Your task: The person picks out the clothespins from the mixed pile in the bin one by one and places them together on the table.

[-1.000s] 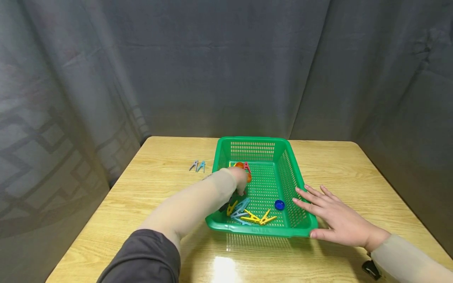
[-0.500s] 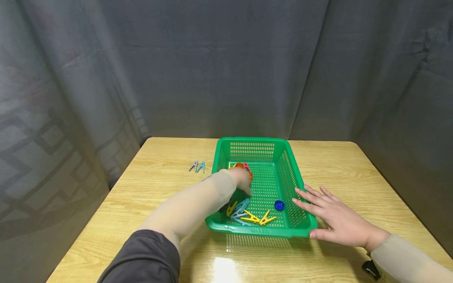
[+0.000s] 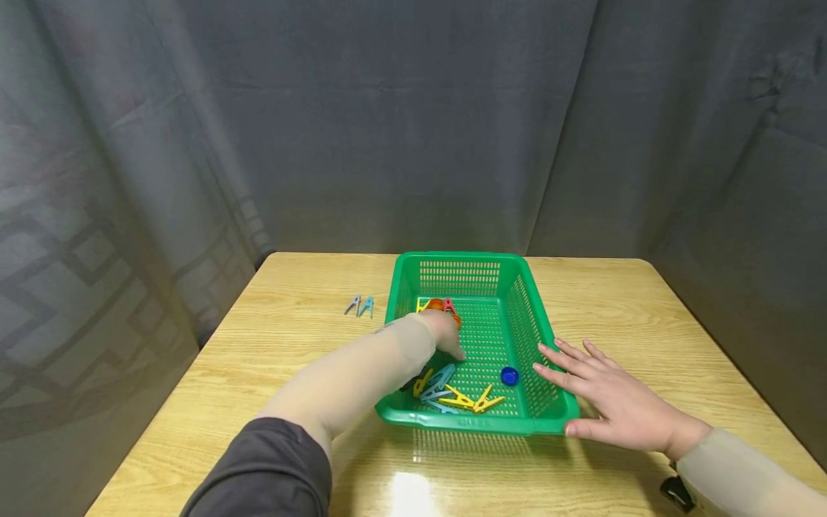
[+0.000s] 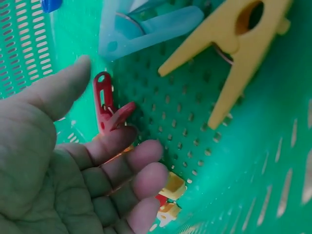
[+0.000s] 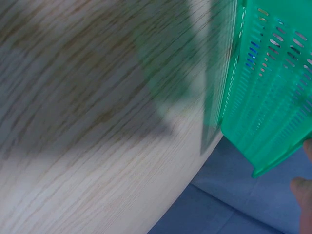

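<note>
My left hand is inside the green basket. In the left wrist view its thumb stands apart from loosely bent fingers, and a red clothespin lies by the fingertips, not pinched. A light-blue clothespin and a yellow clothespin are close by. My right hand rests with spread fingers on the basket's right rim at the near corner.
Several blue clothespins and yellow clothespins lie at the basket's near end, with a blue cap. Farther in are an orange cap and another red clothespin. Grey and blue clothespins lie on the table.
My left hand has shifted slightly right and toward me inside the basket, its fingers now reaching farther over the floor. The right hand and basket have stayed put.
</note>
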Demonstrator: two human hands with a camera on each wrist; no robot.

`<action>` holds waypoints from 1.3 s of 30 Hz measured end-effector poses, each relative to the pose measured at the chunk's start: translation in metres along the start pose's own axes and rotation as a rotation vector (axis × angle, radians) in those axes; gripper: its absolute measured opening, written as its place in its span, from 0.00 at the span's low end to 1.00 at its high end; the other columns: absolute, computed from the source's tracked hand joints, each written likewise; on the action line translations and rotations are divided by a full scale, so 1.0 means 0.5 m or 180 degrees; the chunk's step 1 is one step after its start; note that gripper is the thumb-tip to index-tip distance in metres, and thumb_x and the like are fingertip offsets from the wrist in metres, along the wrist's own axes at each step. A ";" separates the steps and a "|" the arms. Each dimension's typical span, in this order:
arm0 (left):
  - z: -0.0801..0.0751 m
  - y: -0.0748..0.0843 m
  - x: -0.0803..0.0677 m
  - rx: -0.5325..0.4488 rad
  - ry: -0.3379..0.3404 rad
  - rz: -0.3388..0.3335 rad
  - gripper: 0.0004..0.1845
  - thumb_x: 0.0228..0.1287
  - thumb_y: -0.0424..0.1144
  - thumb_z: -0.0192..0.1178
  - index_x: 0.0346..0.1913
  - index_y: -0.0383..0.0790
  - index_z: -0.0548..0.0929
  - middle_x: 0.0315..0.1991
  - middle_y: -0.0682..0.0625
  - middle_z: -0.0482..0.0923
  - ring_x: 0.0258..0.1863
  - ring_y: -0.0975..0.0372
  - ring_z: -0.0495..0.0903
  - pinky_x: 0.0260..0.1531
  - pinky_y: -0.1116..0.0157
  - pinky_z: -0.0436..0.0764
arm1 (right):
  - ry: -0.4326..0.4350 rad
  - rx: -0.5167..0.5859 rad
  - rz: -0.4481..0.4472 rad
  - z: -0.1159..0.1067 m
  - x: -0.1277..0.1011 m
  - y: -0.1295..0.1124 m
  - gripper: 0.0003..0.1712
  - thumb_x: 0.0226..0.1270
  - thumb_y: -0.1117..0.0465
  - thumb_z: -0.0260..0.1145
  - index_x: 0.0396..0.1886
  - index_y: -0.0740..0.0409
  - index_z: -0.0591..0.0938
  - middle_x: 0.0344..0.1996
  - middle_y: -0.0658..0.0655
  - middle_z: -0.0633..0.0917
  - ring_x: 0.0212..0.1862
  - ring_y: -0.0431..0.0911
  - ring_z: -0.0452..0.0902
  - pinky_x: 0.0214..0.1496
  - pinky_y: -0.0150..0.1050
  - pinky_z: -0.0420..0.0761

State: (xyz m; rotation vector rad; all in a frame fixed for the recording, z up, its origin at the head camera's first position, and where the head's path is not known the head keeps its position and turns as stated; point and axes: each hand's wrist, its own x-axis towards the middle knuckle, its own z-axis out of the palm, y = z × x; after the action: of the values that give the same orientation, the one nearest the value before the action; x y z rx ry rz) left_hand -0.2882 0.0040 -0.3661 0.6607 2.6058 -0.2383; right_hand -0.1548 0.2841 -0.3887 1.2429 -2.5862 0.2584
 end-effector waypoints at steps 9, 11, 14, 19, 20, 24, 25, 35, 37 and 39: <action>0.007 0.011 0.010 -0.0088 0.0129 0.0181 0.09 0.62 0.46 0.62 0.35 0.44 0.82 0.36 0.52 0.77 0.31 0.61 0.71 0.30 0.66 0.68 | 0.0040 -0.0051 0.0000 0.003 -0.002 0.002 0.47 0.57 0.35 0.66 0.73 0.50 0.65 0.73 0.58 0.60 0.74 0.54 0.50 0.74 0.42 0.33; 0.008 0.013 0.012 -0.0120 0.0145 0.0195 0.09 0.61 0.46 0.63 0.33 0.44 0.81 0.34 0.52 0.76 0.29 0.61 0.69 0.29 0.66 0.67 | 0.0048 -0.0059 0.0004 0.004 -0.002 0.002 0.47 0.57 0.35 0.66 0.73 0.49 0.65 0.73 0.58 0.60 0.74 0.55 0.50 0.74 0.42 0.34; 0.008 0.016 0.016 -0.0072 0.0223 0.0256 0.09 0.61 0.45 0.63 0.37 0.42 0.82 0.36 0.52 0.77 0.29 0.61 0.69 0.28 0.66 0.68 | 0.0036 -0.0052 0.0008 0.003 -0.001 0.001 0.47 0.57 0.36 0.66 0.73 0.49 0.64 0.73 0.58 0.60 0.73 0.56 0.51 0.74 0.42 0.33; 0.006 0.019 0.023 -0.0045 0.0286 0.0235 0.10 0.64 0.42 0.60 0.44 0.41 0.82 0.38 0.52 0.78 0.29 0.60 0.69 0.26 0.67 0.67 | 0.0028 -0.0032 0.0006 0.003 -0.001 0.001 0.47 0.57 0.36 0.66 0.73 0.49 0.64 0.73 0.58 0.60 0.74 0.55 0.49 0.74 0.41 0.33; 0.006 0.020 0.024 -0.0076 0.0299 0.0220 0.11 0.64 0.43 0.61 0.45 0.41 0.82 0.38 0.52 0.78 0.28 0.61 0.69 0.26 0.67 0.67 | 0.0025 -0.0028 0.0007 0.003 -0.001 0.001 0.47 0.57 0.36 0.66 0.73 0.49 0.64 0.73 0.58 0.60 0.74 0.54 0.49 0.74 0.41 0.33; 0.003 0.018 0.029 -0.0260 0.0408 0.0218 0.11 0.63 0.44 0.62 0.43 0.40 0.80 0.35 0.52 0.77 0.28 0.61 0.70 0.27 0.67 0.68 | 0.0007 -0.0002 0.0007 0.003 -0.001 0.002 0.47 0.57 0.36 0.66 0.73 0.50 0.64 0.73 0.58 0.59 0.75 0.52 0.46 0.74 0.40 0.33; 0.002 0.017 0.029 -0.0294 0.0433 0.0237 0.10 0.63 0.43 0.62 0.41 0.40 0.80 0.35 0.51 0.76 0.28 0.61 0.69 0.28 0.67 0.68 | 0.0003 0.0001 0.0004 0.003 -0.001 0.003 0.47 0.57 0.36 0.66 0.73 0.50 0.64 0.73 0.58 0.59 0.75 0.53 0.46 0.74 0.40 0.33; -0.030 0.007 0.014 -0.0681 0.0647 0.0497 0.15 0.64 0.46 0.64 0.23 0.46 0.75 0.21 0.56 0.68 0.22 0.64 0.64 0.27 0.68 0.66 | 0.0008 0.0043 0.0013 0.001 0.000 0.001 0.47 0.57 0.36 0.66 0.73 0.51 0.65 0.73 0.59 0.59 0.75 0.54 0.47 0.74 0.40 0.33; -0.035 0.004 0.011 -0.0772 0.0707 0.0515 0.11 0.63 0.46 0.65 0.26 0.45 0.79 0.24 0.56 0.72 0.24 0.64 0.67 0.28 0.68 0.69 | -0.0002 0.0058 0.0019 0.001 0.000 0.001 0.47 0.57 0.36 0.67 0.73 0.51 0.65 0.73 0.59 0.59 0.75 0.54 0.47 0.74 0.40 0.33; -0.040 0.001 0.007 -0.0854 0.0763 0.0509 0.09 0.62 0.46 0.66 0.31 0.44 0.82 0.28 0.56 0.76 0.27 0.64 0.70 0.31 0.68 0.71 | 0.0000 0.0063 0.0014 0.001 0.000 0.002 0.47 0.57 0.36 0.66 0.72 0.52 0.65 0.73 0.60 0.60 0.75 0.54 0.46 0.74 0.40 0.33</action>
State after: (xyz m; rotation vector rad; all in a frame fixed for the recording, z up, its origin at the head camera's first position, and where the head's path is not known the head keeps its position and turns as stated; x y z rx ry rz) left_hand -0.2981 0.0110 -0.3497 0.8369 2.7201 0.2510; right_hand -0.1553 0.2845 -0.3890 1.2442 -2.5928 0.2854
